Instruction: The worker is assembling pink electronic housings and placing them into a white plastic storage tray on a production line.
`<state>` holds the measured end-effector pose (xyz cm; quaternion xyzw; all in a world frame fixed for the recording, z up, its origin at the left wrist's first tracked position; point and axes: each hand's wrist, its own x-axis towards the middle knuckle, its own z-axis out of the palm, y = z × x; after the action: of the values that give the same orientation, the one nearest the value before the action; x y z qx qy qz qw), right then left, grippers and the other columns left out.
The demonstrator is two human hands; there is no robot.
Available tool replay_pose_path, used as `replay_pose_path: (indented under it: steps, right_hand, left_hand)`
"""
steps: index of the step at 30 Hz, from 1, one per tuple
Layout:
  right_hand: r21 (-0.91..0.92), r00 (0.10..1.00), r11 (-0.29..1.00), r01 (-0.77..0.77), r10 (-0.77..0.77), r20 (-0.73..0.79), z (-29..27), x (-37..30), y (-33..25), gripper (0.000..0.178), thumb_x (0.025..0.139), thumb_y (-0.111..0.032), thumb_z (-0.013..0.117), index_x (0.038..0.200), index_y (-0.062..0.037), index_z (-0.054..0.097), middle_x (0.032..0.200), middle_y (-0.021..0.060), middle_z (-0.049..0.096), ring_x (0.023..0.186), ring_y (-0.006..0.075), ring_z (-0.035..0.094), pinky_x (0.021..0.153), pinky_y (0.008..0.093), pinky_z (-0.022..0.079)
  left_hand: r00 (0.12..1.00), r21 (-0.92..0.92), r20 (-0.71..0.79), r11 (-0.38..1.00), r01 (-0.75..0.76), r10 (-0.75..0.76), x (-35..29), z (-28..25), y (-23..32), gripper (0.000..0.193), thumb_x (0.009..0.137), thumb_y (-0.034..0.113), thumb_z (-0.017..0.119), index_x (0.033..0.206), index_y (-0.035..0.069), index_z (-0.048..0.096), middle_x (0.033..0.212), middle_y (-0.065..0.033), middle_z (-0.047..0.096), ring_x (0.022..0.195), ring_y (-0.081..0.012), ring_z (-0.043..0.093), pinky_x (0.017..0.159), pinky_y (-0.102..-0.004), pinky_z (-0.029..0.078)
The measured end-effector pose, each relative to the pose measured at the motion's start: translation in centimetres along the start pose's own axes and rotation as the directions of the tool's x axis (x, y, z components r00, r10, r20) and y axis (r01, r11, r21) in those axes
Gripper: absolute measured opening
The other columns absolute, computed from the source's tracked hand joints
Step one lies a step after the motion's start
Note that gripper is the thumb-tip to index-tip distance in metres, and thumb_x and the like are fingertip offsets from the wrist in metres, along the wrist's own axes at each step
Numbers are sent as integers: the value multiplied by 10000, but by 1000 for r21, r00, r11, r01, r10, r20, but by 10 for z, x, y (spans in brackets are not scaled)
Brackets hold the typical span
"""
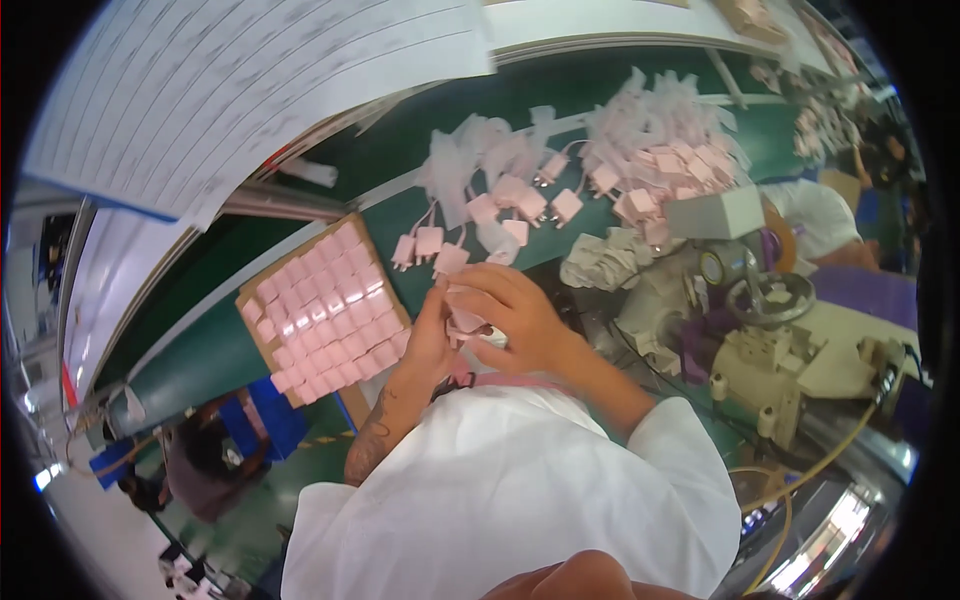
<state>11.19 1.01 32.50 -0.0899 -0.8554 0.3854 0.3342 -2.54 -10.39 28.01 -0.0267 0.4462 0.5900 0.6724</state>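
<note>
Close in front of my body, my left hand point(427, 338) and my right hand point(527, 312) come together around a pink charger point(466, 318), mostly hidden by the fingers. My right fingers curl over its top while my left fingers press its near left side. Just beyond my fingertips sits another pink charger point(451, 259) with a short cable. More pink chargers point(428, 241) with prongs lie on the green bench behind it. To the left, a brown tray point(260, 342) carries rows of pink charger blocks.
A heap of pink chargers point(690, 168) in translucent wrapping covers the far bench. Right of me are crumpled paper point(610, 260), a grey box point(716, 212) and a beige machine with a handwheel point(778, 298). A printed sheet point(270, 80) hangs at upper left. Other people work at the left and right.
</note>
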Motion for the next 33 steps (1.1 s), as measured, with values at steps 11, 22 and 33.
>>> replay_pose_path:
  steps: [11,22,33]
  right_hand:
    - [-79,974,996,-37,53,221,-7,-1,-11,675,649,-63,833,1283,-55,603,1291,156,615,1114,377,604,943,447,519]
    - [418,949,853,-312,300,96,-3,-24,-6,749,728,-47,838,1388,-26,482,1414,213,509,1228,294,583,1031,415,483]
    - [380,981,906,-185,192,22,-11,-19,-2,792,785,-223,827,1438,-11,433,1410,209,504,1216,254,563,1000,399,478]
  left_hand:
    - [972,136,199,986,99,-125,-18,-13,20,665,1081,552,268,1500,55,412,1348,-87,587,1164,-175,623,907,-316,548]
    - [958,108,281,994,27,-56,-27,-25,23,568,1081,432,412,1480,27,410,1220,-108,623,1009,-188,681,808,-372,600]
    - [933,-72,359,997,38,-10,-40,-23,31,475,1063,409,444,1336,21,468,1169,-194,656,910,-318,729,641,-407,639]
